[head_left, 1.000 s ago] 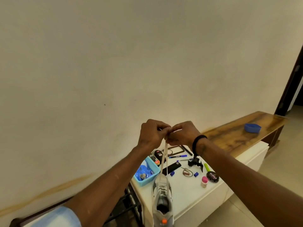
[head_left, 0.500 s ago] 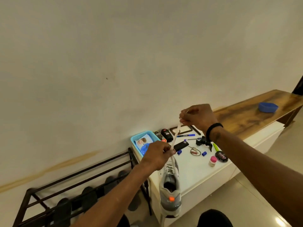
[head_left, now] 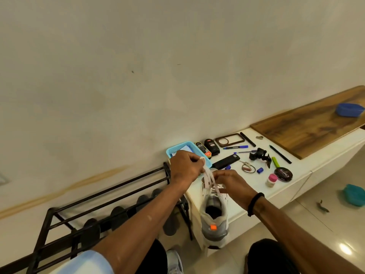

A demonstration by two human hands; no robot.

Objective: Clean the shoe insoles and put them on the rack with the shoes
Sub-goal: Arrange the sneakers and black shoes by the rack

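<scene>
A grey and white sneaker (head_left: 214, 218) with an orange heel tab sits at the front edge of the white cabinet top (head_left: 250, 186), heel toward me. My left hand (head_left: 184, 168) grips the white shoelace (head_left: 207, 177) and holds it up above the shoe's tongue. My right hand (head_left: 232, 184) pinches the lace low down by the eyelets. The black metal shoe rack (head_left: 102, 204) stands to the left against the wall, with several dark insoles (head_left: 118, 215) leaning along its lower rail. A second shoe (head_left: 174, 262) shows partly at the bottom edge.
On the cabinet lie a light blue basket (head_left: 189, 147), shoe polish bottles (head_left: 211, 147), a round polish tin (head_left: 283, 174), a small pink-capped bottle (head_left: 271, 179), pens, keys and a black clip. A wooden board (head_left: 308, 127) carries a blue lid (head_left: 349, 110). A teal container (head_left: 355, 194) is on the floor.
My right hand dropped from high above the cabinet down to the shoe's eyelets. My left hand keeps holding the lace. The view tilted lower, and the rack shows more.
</scene>
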